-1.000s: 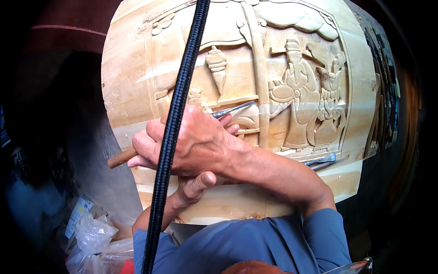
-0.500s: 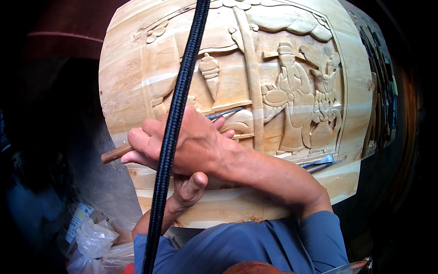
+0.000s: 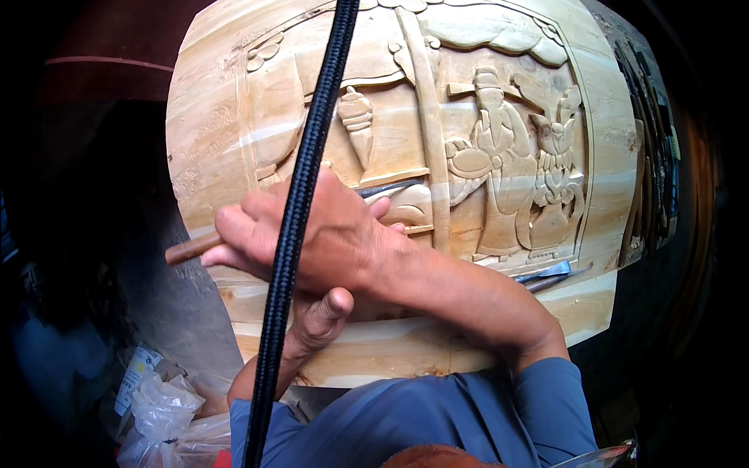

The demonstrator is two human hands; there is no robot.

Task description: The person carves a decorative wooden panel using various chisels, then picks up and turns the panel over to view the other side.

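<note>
My right hand [image 3: 312, 230] reaches across from the right, closed round a chisel's brown wooden handle [image 3: 193, 249]. The dark metal blade [image 3: 390, 187] comes out beyond the hand and lies low over a carved wooden panel [image 3: 351, 347], just under a carved ledge. Beneath my right wrist lies my left hand [image 3: 320, 320], with its thumb apart and pointing away from me. Its fingertips [image 3: 380, 207] show past the wrist, stretched out close to the blade. The rest of its fingers are hidden. Relief figures [image 3: 499, 156] stand out on the panel's right half.
A flat-bladed tool [image 3: 546, 273] and a thinner one lie on the panel's lower right. Several long hand tools [image 3: 651, 140] are lined up at the right. A black braided cable [image 3: 290, 234] crosses the view. Clear plastic bags [image 3: 164, 409] sit at the lower left.
The chisel's handle end has swung slightly away from me and to the left, so the tool slopes less. My right hand has shifted a little with it; my left hand barely moves.
</note>
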